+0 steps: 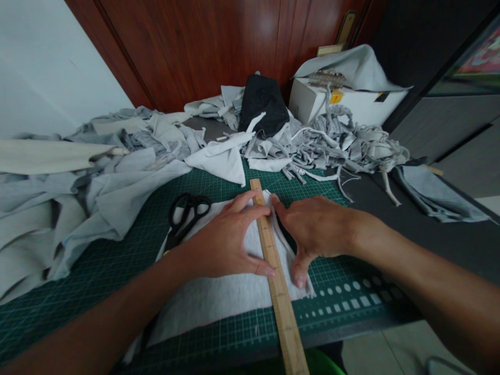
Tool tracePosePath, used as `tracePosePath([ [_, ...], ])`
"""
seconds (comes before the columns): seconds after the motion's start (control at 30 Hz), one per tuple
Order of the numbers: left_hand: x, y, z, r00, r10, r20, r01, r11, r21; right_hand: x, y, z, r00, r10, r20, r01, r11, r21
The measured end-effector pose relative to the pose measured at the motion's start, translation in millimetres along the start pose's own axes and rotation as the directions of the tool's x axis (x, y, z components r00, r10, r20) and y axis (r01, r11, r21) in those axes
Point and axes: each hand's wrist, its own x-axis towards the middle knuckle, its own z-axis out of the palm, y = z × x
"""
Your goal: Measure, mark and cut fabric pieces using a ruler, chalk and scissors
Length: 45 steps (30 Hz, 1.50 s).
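Observation:
A wooden ruler lies lengthwise across a piece of light grey fabric on the green cutting mat. My left hand rests on it with spread fingers, the thumb and fingertips pressing on the ruler. To the right of the ruler, my right hand touches the fabric's edge strip, its thumb and index finger apart. Nothing is gripped in either hand. Black-handled scissors lie on the fabric left of my left hand, their blades partly hidden behind my forearm.
Grey and cream fabric pieces are heaped at the left. Behind the mat lie a black cloth bundle and tangled grey strips. A white box stands at the back right. Folded grey cloth sits at the right edge.

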Motion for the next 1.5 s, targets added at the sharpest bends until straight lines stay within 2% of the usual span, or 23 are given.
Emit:
tracePosePath([
  [0.27,0.7,-3.5,0.2,1.000,-0.008,0.025,0.007,0.999,0.043,0.0,0.0,0.9,1.000,0.000,-0.007,0.000,1.000,-0.004],
  [1.5,0.7,-3.2,1.0,1.000,0.026,-0.016,-0.026,1.000,-0.016,-2.5,3.6,5.6,0.999,-0.010,-0.048,0.013,0.999,0.052],
])
